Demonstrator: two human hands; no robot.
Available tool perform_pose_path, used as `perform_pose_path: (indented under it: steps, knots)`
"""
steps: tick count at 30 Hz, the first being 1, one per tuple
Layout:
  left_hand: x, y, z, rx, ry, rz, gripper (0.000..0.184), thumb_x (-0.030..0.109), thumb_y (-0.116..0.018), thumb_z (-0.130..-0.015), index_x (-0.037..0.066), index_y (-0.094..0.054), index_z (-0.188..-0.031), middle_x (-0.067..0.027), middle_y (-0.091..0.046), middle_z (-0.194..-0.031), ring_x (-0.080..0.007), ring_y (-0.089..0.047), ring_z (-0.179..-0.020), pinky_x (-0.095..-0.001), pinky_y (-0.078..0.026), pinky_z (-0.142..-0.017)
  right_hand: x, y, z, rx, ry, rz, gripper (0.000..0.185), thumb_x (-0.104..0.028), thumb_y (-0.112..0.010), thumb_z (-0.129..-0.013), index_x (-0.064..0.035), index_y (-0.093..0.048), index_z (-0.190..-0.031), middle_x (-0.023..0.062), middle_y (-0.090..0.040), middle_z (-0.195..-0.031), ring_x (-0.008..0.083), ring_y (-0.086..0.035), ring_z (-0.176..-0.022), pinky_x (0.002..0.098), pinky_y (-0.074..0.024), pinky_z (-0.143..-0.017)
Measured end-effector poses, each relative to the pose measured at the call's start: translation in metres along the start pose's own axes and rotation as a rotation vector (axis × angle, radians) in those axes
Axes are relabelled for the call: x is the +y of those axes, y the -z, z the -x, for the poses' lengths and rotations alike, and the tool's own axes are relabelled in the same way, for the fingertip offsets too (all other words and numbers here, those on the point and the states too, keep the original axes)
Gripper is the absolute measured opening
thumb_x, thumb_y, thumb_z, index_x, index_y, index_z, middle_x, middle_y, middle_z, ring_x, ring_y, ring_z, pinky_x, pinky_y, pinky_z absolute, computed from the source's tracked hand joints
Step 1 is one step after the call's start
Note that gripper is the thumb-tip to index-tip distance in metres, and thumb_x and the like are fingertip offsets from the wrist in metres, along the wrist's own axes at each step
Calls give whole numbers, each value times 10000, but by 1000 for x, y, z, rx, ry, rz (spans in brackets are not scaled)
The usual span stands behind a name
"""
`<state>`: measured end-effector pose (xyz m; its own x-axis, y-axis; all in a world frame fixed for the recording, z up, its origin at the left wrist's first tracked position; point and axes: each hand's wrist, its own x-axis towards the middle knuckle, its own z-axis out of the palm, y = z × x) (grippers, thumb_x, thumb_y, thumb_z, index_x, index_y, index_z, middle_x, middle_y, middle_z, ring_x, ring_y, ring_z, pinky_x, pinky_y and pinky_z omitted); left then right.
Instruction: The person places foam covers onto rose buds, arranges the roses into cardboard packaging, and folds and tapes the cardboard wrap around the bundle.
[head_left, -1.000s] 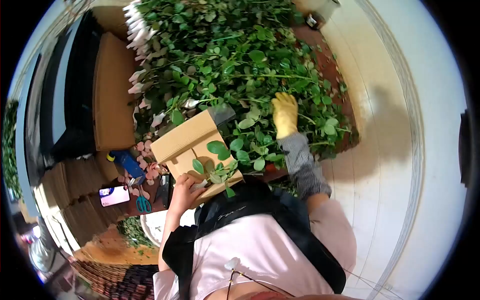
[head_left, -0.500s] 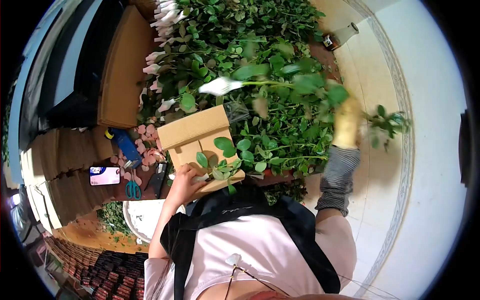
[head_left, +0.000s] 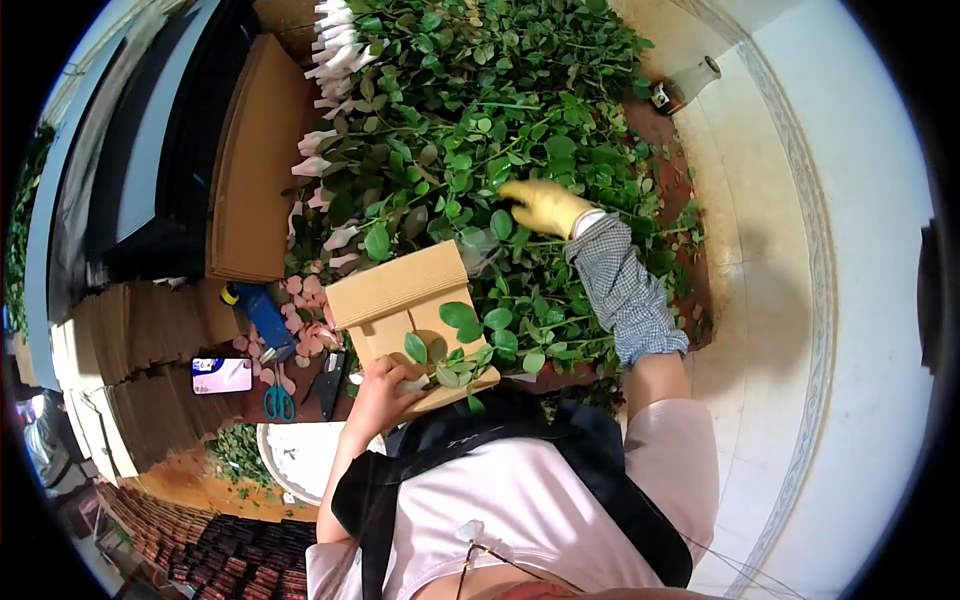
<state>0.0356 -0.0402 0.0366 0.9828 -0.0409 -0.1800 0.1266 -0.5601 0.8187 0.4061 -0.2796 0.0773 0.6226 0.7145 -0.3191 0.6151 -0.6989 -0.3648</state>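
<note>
My left hand, bare, has its fingers closed around a rose with a white-wrapped head. The rose's leafy stem lies across the front of a folded cardboard piece. My right hand wears a yellow glove and reaches over a broad pile of leafy rose stems. Its thumb and fingers look a little apart among the leaves, with no flower visible in them. Several wrapped rose heads line the pile's left edge.
Left of the cardboard are pink petals, a blue tool, teal scissors, a black stapler-like tool and a phone. Cardboard stacks stand farther left. A white tub is below, and a bottle stands at upper right.
My right hand has swung left from the floor side to over the stems. The white-wrapped rose it carried is no longer seen in it. My left hand stays on the cardboard.
</note>
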Motion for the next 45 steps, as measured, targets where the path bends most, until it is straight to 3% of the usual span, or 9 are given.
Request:
perform_pose_path:
  steps: [3,5,11,15,20,22,29,36,45]
  knots:
    - [2,0,1,-7,21,17,283,174,-852,-738,57,-713,-954,-138,-588,-989,-355,-576,-1001,-428,-492,-877,-8,7,-56,401,260,134,356,-122,-589,-914,-130,-657,-1263,138,-591,-1409,329,-571,-1274,414,-447,-1078]
    - [1,4,-2,-9,-11,-9,282,177,-852,-743,58,-713,-957,-135,-585,-986,-353,-574,-1010,-425,-491,-884,-10,-22,-88,413,27,584,333,-123,-667,-851,-144,-694,-1182,122,-653,-1320,292,-525,-1336,376,-360,-1153]
    - [-9,1,2,-56,-74,-20,277,214,-828,-788,64,-712,-991,-143,-569,-986,-349,-567,-1013,-418,-479,-881,-26,16,-77,938,264,301,402,39,-740,-636,-53,-697,-1025,146,-677,-990,321,-638,-954,436,-538,-860]
    - [-8,6,1,-70,-105,-3,257,225,-811,-829,62,-701,-994,-138,-560,-995,-347,-568,-993,-418,-487,-852,-10,76,1,667,295,386,458,9,-728,-769,-9,-653,-1220,124,-665,-1252,239,-641,-1178,376,-441,-1131]
    - [-8,-9,6,94,32,367,230,175,-790,-822,57,-688,-991,-123,-598,-947,-336,-590,-966,-406,-489,-847,-57,78,107,630,267,-178,389,-437,-612,-956,-68,-717,-1017,105,-726,-944,211,-667,-906,422,-507,-894]
    - [-11,-6,8,58,-14,125,218,154,-789,-816,54,-687,-981,-129,-605,-960,-343,-580,-936,-410,-484,-819,-70,84,132,505,197,581,162,-215,-615,-918,-70,-684,-940,126,-694,-868,284,-660,-868,392,-525,-813]
    - [-9,-4,0,34,-61,48,242,152,-790,-813,20,-681,-984,-159,-622,-980,-381,-618,-961,-433,-504,-839,83,19,194,901,-58,297,267,87,-613,-851,8,-682,-1097,184,-704,-1028,361,-664,-959,406,-536,-842]
    - [3,1,6,85,9,-10,236,176,-779,-826,12,-681,-964,-156,-630,-939,-374,-623,-923,-444,-508,-807,16,-25,193,390,-46,-362,222,-34,-562,-958,-117,-735,-1069,70,-700,-870,213,-635,-751,330,-540,-662]
    - [37,5,10,348,-146,-580,329,237,-812,-756,106,-698,-1036,-93,-614,-1041,-313,-571,-1036,-410,-451,-879,-22,-122,195,57,-193,231,251,-11,-647,-839,-85,-750,-1056,144,-732,-991,322,-689,-960,401,-558,-852]
